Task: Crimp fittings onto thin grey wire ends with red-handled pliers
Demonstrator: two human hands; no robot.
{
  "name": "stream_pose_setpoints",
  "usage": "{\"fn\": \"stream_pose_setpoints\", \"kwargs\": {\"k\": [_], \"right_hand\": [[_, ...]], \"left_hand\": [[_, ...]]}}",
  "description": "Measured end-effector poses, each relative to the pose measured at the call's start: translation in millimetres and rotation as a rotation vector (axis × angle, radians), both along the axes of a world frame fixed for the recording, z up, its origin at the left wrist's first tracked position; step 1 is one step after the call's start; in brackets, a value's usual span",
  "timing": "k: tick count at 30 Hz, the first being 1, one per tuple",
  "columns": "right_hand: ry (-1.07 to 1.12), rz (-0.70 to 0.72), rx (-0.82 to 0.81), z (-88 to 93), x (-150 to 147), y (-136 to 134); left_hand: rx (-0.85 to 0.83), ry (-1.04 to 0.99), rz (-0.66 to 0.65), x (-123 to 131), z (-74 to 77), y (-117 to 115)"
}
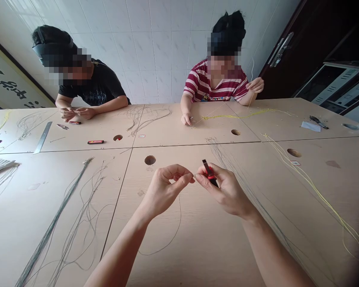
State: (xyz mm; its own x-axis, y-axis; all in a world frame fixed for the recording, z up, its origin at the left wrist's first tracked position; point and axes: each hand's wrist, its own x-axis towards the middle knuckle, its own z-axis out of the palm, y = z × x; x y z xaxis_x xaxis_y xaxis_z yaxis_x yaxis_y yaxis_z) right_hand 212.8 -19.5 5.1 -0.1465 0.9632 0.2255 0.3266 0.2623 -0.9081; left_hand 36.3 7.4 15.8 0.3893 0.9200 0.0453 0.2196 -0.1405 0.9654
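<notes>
My left hand [169, 187] is closed, its thumb and forefinger pinched on the end of a thin grey cord [180, 223] that hangs in a curve over the table. Its fingertips meet those of my right hand [223, 189] at a tiny piece too small to make out. Held in the curled fingers of my right hand is a red and black cutter [210, 175], its blade end pointing up.
Bundled grey cords [58, 219] lie at the left, more grey cords [251, 191] and yellow cords [314, 187] at the right. Across the wooden table [167, 131] sit two people. A metal ruler [43, 137] and a red-black knife [95, 142] lie at the far left.
</notes>
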Motion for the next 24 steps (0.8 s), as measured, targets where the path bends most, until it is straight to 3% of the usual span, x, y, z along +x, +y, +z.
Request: {"fn": "stream_pose_setpoints", "kwargs": {"k": [15, 24], "right_hand": [[-0.066, -0.001, 0.002, -0.1, -2, 1], [-0.046, 0.02, -0.026, 4.9, 1, 1]], "left_hand": [[0.011, -0.009, -0.007, 0, -2.9, -1], [0.116, 0.114, 0.008, -7, 7.5, 1]]}}
